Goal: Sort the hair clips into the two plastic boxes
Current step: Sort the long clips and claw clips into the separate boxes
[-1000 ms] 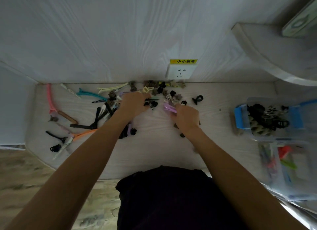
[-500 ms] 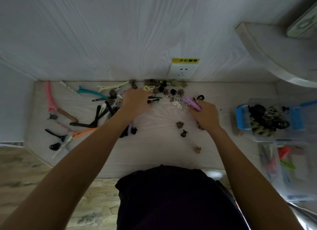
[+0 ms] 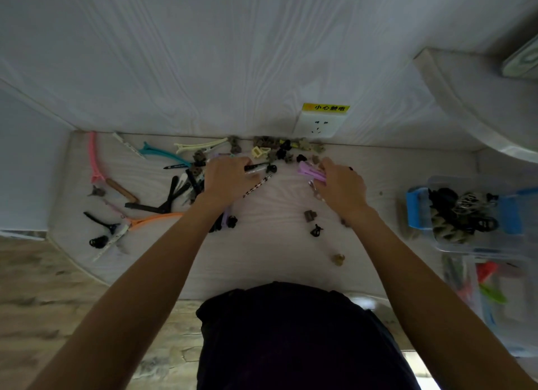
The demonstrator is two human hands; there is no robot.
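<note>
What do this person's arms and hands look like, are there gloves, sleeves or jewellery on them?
Both hands, left hand and right hand, are bare, with no gloves. Both forearms are bare as far as the frame shows: no sleeves, and no watch or bracelet visible at the wrists. Rings cannot be made out. The person wears a dark garment on the body.
</note>
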